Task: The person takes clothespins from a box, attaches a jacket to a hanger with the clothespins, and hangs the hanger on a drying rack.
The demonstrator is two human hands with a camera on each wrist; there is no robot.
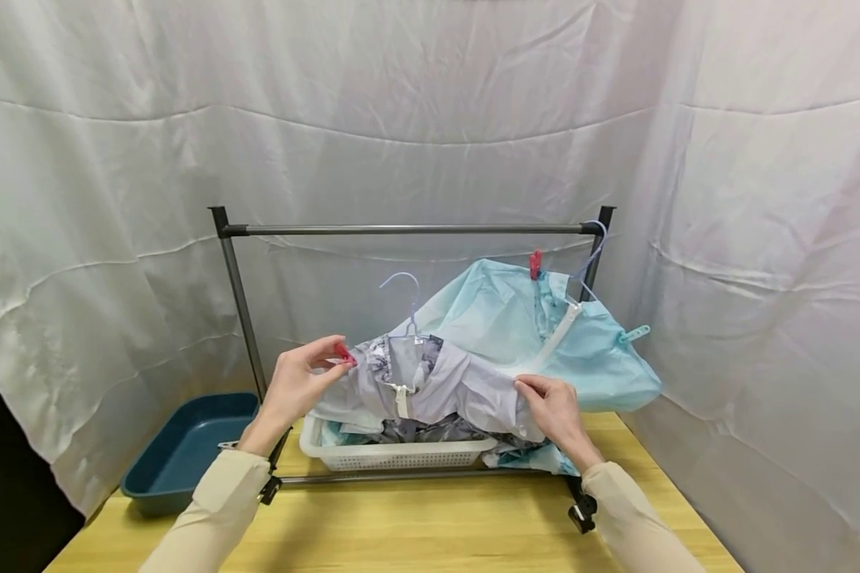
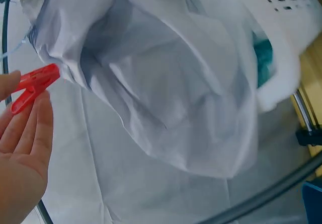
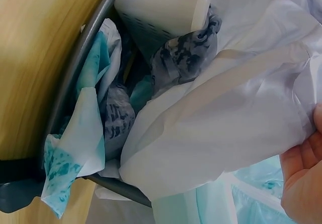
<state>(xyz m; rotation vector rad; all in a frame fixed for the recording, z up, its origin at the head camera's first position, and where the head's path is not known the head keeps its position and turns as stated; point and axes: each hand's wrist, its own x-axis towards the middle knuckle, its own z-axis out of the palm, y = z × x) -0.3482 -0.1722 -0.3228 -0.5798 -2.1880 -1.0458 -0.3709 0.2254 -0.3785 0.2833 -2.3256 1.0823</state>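
Observation:
A pale grey-lavender garment (image 1: 466, 386) with a dark patterned collar hangs on a light purple hanger (image 1: 411, 314), whose hook stands free in the air below the rail. At the garment's left shoulder my left hand (image 1: 297, 386) pinches a red clothespin (image 2: 37, 83) between thumb and fingers, its tip right at the cloth's edge in the left wrist view. My right hand (image 1: 555, 410) grips the other shoulder between thumb and fingertips. Behind it, a light blue garment (image 1: 609, 358) hangs from a second hanger (image 1: 593, 255), with a red clothespin (image 1: 535, 265) and a teal clothespin (image 1: 635, 333) on it.
A black metal rack with a grey rail (image 1: 408, 230) stands across the wooden table (image 1: 401, 525). Under it sits a white perforated basket (image 1: 401, 458) holding patterned cloth, some spilling over its right side. A dark blue tub (image 1: 186, 446) stands at left. Pale curtains (image 1: 416, 95) surround everything.

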